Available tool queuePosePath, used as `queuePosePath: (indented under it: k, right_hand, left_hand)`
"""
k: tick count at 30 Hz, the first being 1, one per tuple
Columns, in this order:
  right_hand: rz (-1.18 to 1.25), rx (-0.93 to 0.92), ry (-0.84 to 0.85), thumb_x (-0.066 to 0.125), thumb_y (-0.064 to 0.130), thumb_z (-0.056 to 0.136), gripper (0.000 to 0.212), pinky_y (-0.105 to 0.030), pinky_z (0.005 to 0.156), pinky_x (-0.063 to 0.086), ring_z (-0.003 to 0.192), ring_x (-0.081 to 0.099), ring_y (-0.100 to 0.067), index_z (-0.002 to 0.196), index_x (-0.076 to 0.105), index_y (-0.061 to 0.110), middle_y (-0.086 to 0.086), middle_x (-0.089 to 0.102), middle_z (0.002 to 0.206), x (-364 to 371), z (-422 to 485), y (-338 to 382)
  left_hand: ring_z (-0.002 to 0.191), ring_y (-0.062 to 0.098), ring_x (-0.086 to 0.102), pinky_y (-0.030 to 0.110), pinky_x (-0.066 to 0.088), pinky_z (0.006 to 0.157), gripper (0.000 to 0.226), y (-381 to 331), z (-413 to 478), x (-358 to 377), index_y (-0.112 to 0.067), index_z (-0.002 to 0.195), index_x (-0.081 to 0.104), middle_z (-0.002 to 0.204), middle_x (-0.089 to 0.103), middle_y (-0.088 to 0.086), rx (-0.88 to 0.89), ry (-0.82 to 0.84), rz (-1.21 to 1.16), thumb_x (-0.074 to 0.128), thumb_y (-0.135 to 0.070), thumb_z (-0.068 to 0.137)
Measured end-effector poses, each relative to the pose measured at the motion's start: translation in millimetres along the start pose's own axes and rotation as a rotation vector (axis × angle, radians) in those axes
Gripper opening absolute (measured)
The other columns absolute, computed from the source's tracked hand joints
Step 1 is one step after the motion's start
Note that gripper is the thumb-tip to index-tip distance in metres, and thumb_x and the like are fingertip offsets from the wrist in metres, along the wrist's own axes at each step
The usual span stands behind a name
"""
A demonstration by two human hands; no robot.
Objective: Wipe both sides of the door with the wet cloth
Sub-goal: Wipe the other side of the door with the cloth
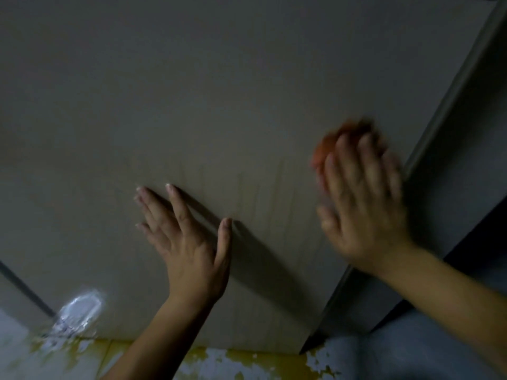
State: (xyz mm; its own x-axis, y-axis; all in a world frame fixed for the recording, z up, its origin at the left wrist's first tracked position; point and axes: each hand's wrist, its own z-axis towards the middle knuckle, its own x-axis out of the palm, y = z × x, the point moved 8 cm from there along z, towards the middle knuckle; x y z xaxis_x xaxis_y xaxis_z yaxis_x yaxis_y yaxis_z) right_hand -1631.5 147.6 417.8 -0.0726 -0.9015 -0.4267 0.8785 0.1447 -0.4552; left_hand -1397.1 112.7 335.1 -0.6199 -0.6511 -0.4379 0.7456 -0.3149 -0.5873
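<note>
Left grip [189,242]: flat, fingers straight, resting on door [247,91]. Right grip [365,209]: straight fingers pressing orange cloth [326,149] near door's right edge; remaining panel lies leftward.

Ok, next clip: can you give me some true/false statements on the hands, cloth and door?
1. The left hand lies flat on the door, fingers straight. True.
2. The cloth is blue. False: it is orange.
3. The right hand presses the cloth against the door. True.
4. The cloth sits under the left hand. False: it is under the right hand, near the door's right edge.
</note>
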Motion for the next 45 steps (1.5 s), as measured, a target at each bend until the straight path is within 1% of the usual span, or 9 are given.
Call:
queuePosePath:
  k: [4,10,16,22,25,28,35,41,45]
  right_hand:
    - [-0.057,-0.229,0.110,0.042,0.039,0.101,0.074,-0.044,0.128,0.004,0.157,0.008,-0.029,0.163,0.014,0.009,-0.008,0.006,0.171,32,-56,44]
    - [0.024,0.019,-0.022,0.037,0.039,0.103,0.071,-0.045,0.127,-0.001,0.155,0.007,-0.032,0.161,0.013,0.006,-0.017,0.014,0.166,8,17,37]
    - [-0.063,-0.216,0.099,0.044,0.039,0.098,0.079,-0.044,0.128,0.001,0.158,0.000,-0.028,0.162,0.010,0.007,-0.010,0.000,0.171,36,-31,91]
    - [0.028,-0.034,-0.022,0.038,0.038,0.104,0.070,-0.045,0.126,-0.002,0.155,0.009,-0.033,0.161,0.015,0.005,-0.010,0.008,0.168,10,57,87]
    - [-0.067,-0.206,0.043,0.045,0.037,0.101,0.073,-0.045,0.127,0.005,0.158,0.005,-0.030,0.162,0.018,0.007,-0.012,0.007,0.169,32,17,120]
    - [-0.107,-0.361,0.143,0.048,0.038,0.096,0.075,-0.042,0.125,0.009,0.158,0.001,-0.027,0.161,0.022,0.010,-0.006,0.011,0.171,48,-28,140]
    - [0.047,-0.073,0.031,0.040,0.041,0.103,0.074,-0.044,0.127,0.002,0.156,0.005,-0.028,0.162,0.010,0.007,-0.009,0.004,0.167,10,81,127]
    - [-0.100,-0.380,0.181,0.040,0.038,0.102,0.072,-0.043,0.127,0.002,0.157,0.004,-0.026,0.162,0.015,0.008,-0.009,0.005,0.171,40,30,180]
    - [-0.042,-0.297,0.087,0.038,0.038,0.104,0.069,-0.043,0.127,0.009,0.156,0.011,-0.026,0.162,0.018,0.006,-0.010,0.013,0.169,20,72,176]
  left_hand:
    - [0.154,0.038,-0.020,0.056,-0.009,0.123,0.093,7,-2,-1,-0.014,0.162,-0.004,0.165,-0.018,0.026,0.068,0.015,0.054,0.050,-0.052,0.096]
    - [0.153,0.042,-0.018,0.061,-0.009,0.122,0.094,12,-1,5,-0.010,0.161,-0.004,0.164,-0.016,0.030,0.086,0.010,0.091,0.052,-0.051,0.097]
    - [0.155,0.038,-0.016,0.063,-0.003,0.123,0.090,13,-3,0,-0.016,0.162,-0.006,0.165,-0.014,0.027,0.120,0.014,0.103,0.046,-0.053,0.098]
    - [0.156,0.035,-0.012,0.059,0.006,0.122,0.079,30,-3,-5,-0.021,0.162,0.006,0.166,-0.008,0.026,0.218,0.032,0.162,0.043,-0.047,0.097]
    - [0.156,0.038,-0.009,0.060,0.006,0.122,0.081,40,-3,-9,-0.021,0.162,0.006,0.167,-0.008,0.024,0.271,0.041,0.170,0.043,-0.049,0.096]
    - [0.155,0.038,-0.013,0.064,-0.001,0.121,0.088,58,3,-17,-0.016,0.162,0.000,0.166,-0.008,0.027,0.157,0.004,0.167,0.045,-0.051,0.096]
    - [0.153,0.045,-0.013,0.067,-0.005,0.120,0.086,86,16,-29,-0.013,0.162,-0.004,0.166,-0.011,0.027,0.054,-0.045,0.087,0.046,-0.045,0.099]
    - [0.153,0.049,-0.009,0.071,-0.006,0.118,0.084,101,24,-34,-0.016,0.161,-0.010,0.165,-0.008,0.030,0.140,-0.049,0.108,0.040,-0.044,0.100]
    - [0.152,0.049,-0.009,0.072,-0.009,0.116,0.084,119,38,-50,-0.012,0.161,-0.005,0.164,-0.007,0.032,0.205,-0.061,0.144,0.042,-0.042,0.099]
